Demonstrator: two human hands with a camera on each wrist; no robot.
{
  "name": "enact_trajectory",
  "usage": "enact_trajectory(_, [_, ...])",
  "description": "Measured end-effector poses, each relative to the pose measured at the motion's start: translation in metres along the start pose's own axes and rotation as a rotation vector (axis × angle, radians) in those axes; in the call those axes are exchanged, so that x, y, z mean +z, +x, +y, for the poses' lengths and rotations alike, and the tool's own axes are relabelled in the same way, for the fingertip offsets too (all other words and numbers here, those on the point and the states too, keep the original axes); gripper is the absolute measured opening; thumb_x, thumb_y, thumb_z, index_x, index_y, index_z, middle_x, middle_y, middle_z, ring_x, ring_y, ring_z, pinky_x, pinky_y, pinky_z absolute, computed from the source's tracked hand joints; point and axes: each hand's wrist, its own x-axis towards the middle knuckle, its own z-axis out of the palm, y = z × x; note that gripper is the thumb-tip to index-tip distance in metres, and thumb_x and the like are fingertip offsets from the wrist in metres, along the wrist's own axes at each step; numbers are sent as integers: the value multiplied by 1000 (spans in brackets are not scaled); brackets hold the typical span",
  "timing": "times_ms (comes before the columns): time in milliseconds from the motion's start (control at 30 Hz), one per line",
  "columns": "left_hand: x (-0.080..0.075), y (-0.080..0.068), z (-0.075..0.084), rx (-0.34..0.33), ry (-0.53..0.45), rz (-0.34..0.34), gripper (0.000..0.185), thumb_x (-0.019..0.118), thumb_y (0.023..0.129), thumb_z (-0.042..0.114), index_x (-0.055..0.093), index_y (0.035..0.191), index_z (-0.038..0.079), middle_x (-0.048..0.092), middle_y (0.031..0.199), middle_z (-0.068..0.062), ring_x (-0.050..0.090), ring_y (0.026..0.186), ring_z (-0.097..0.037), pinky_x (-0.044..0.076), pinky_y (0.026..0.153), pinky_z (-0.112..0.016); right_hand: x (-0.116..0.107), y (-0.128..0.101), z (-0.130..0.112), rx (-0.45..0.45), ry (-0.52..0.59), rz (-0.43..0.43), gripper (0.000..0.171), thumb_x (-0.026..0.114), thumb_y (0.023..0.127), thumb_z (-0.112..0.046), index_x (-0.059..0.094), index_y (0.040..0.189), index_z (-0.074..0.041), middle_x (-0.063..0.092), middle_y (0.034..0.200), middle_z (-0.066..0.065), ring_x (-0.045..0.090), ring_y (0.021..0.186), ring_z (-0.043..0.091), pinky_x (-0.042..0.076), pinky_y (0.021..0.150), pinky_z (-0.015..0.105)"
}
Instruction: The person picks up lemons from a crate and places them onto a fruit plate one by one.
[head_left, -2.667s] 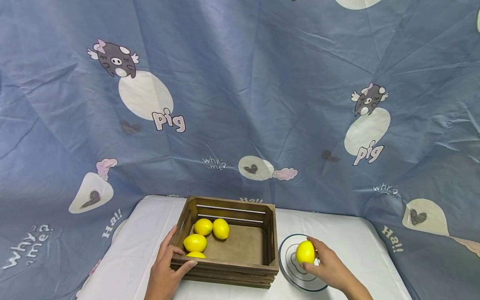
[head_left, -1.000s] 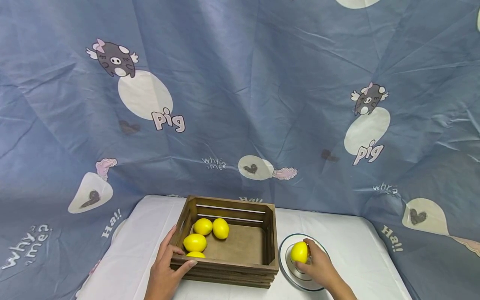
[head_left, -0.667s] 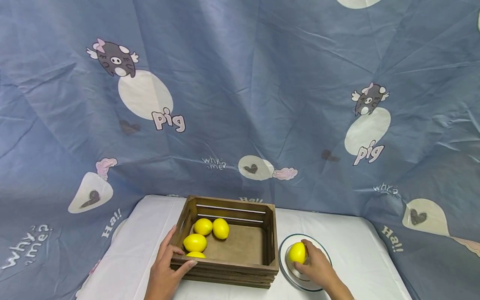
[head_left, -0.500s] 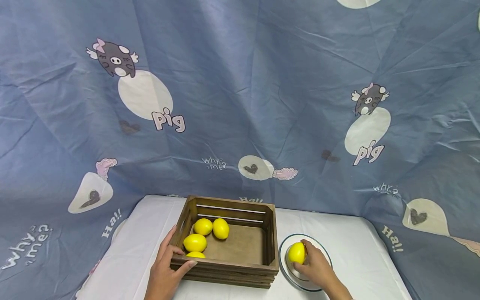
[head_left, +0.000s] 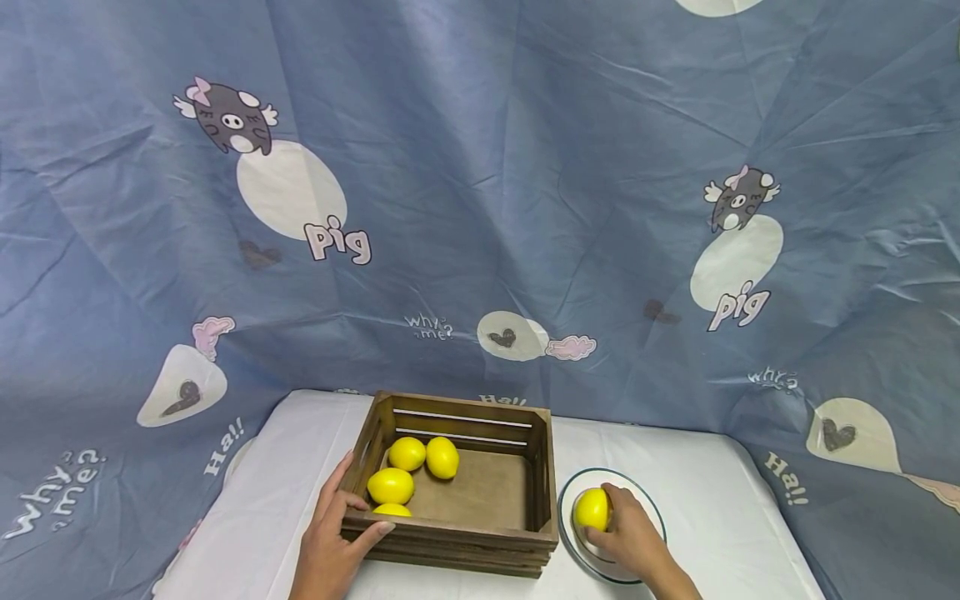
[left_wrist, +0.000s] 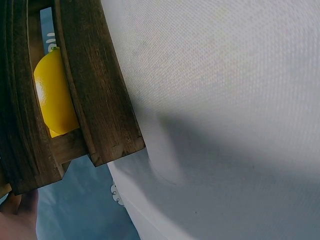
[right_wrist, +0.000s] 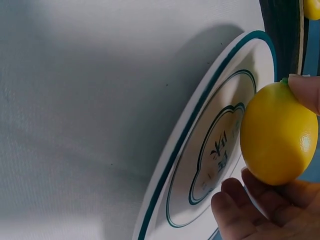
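Note:
My right hand (head_left: pixel 633 533) pinches a yellow lemon (head_left: pixel 592 510) between thumb and fingertips, low over a white plate (head_left: pixel 572 553) with a blue-green rim. In the right wrist view a small gap shows between that lemon (right_wrist: pixel 277 135) and the plate (right_wrist: pixel 159 192). A brown slatted wooden crate (head_left: pixel 465 546) stands left of the plate. At its front left corner my left hand (head_left: pixel 328 542) grips the edge, thumb on the front rim and fingers at the left side. Several lemons (head_left: pixel 391 486) lie in the crate's left half; the front wall partly hides one.
Crate and plate stand close together on a white-covered table (head_left: pixel 690 475). Behind and around it hangs a blue cloth (head_left: pixel 510 208) printed with pigs and lettering. The crate's back wall has open slots between its slats.
The lemon in my right hand has moved left and lower over the plate, slowing in the last half second. My left hand, the crate and its lemons stay put.

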Motion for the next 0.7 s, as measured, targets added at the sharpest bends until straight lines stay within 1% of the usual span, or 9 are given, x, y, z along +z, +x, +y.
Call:
enact_trajectory(100, [0, 0, 0, 2, -3, 1, 41, 90, 84, 34, 54, 98, 20, 29, 169, 2, 40, 145, -45, 48, 96, -64, 1, 0, 1, 4, -2, 1, 82, 93, 73, -26, 55, 136, 11, 64, 121, 18, 61, 100, 25, 53, 90, 48])
enact_trajectory(367, [0, 0, 1, 2, -9, 1, 41, 89, 84, 37, 55, 98, 20, 29, 169, 3, 39, 146, -45, 46, 100, -66, 2, 0, 3, 19, 1, -8, 84, 93, 73, -28, 55, 136, 11, 63, 115, 14, 58, 95, 22, 54, 85, 44])
enact_trajectory(533, [0, 0, 1, 0, -7, -1, 41, 90, 84, 37, 55, 98, 20, 29, 169, 3, 39, 145, -46, 45, 100, -67, 1, 0, 2, 33, -5, -18, 84, 93, 75, -29, 55, 138, 10, 63, 117, 15, 57, 95, 22, 53, 86, 45])
enact_trajectory(700, [-1, 0, 1, 13, 2, 4, 42, 90, 84, 37, 55, 98, 20, 30, 169, 3, 40, 145, -47, 45, 99, -67, 2, 0, 1, 45, -18, -25, 85, 92, 77, -28, 53, 141, 12, 63, 122, 20, 59, 100, 25, 53, 92, 50])
